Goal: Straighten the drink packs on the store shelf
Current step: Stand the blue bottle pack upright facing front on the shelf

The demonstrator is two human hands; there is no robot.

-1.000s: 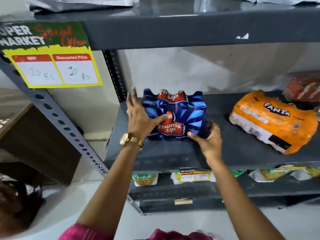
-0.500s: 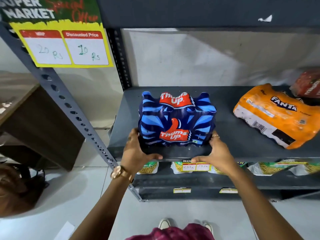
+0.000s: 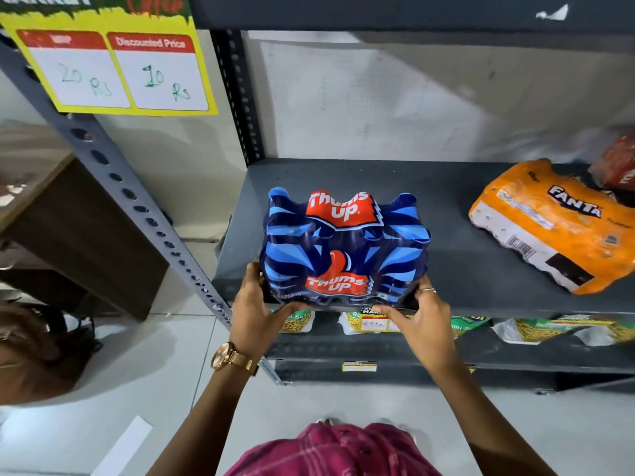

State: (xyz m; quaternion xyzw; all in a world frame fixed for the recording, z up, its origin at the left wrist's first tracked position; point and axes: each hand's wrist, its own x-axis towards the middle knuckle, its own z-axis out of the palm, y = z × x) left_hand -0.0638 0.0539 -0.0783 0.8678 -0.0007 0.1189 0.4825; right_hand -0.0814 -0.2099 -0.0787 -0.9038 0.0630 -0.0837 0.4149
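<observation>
**Both hands clasp the blue pack at the shelf's front edge**

Your left hand (image 3: 256, 312) wraps the lower left corner of the Thums Up pack (image 3: 343, 249), fingers curled up its left side and thumb tucked beneath the front bottom edge. Your right hand (image 3: 421, 321) mirrors it at the lower right corner, fingers pressed to the side, thumb lying along the bottom edge. Both hands are closed on the pack, neither one spread flat. A gold watch (image 3: 233, 359) sits on your left wrist, and a ring (image 3: 428, 290) shows on a right finger.

Between your hands, the pack stands upright on the grey shelf (image 3: 464, 269), its printed face turned toward you and its base right at the shelf's front lip. Well off beyond your right hand, an orange Fanta pack (image 3: 556, 225) lies tilted at an angle on the same shelf, and a red pack (image 3: 616, 166) sits just behind it, cut by the frame edge. Below your hands, snack packets (image 3: 536, 329) line the lower shelf. Up past your left hand, a yellow price sign (image 3: 113, 70) hangs on the perforated upright, reading 20 Rs and 10 Rs.
</observation>
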